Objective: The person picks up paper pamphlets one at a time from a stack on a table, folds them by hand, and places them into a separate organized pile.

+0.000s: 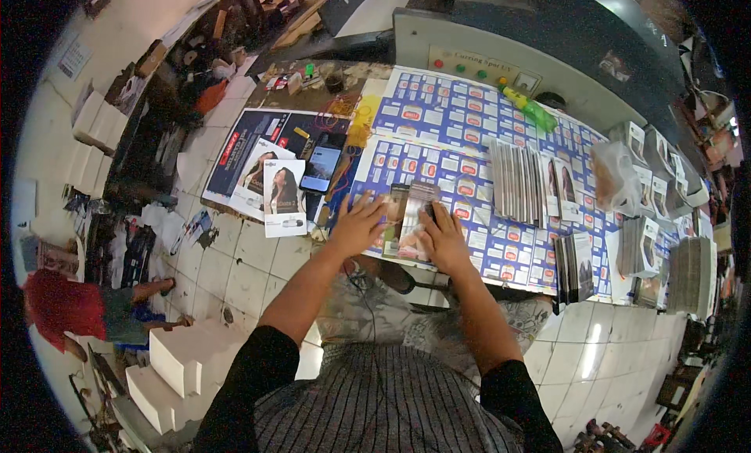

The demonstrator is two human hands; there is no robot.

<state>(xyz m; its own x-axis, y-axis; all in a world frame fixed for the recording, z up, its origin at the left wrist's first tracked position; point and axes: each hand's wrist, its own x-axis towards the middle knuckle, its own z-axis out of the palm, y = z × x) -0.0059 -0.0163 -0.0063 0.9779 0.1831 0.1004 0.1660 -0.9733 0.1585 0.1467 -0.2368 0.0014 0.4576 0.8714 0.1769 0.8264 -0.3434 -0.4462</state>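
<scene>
- While both palms are pressing down, the left hand (356, 224) is lying flat with fingers spread on the left side of a small stack of printed cards (407, 222), and the right hand (444, 238) is covering its right side, fingers loosely together; neither is pinching anything.
- That stack is sitting at the near edge of the desk (547, 277), just in front of the person, on blue printed sheets (454, 132).
- Judging by their look, the cards are thin, light and glossy, so they are probably sliding easily and bending at the corners; squaring them from the long edges and gripping both short ends seems safest.
- To the right, an upright row of cards (518, 183) and more bundles (575, 265) are crowding the surface, leaving little room there.
- To the left, a phone (321, 167) and portrait prints (283, 195) are lying near, with some free sheet between.
- Past the near edge, the tiled floor (235, 257) is dropping away, so anything nudged toward the person could fall.
</scene>
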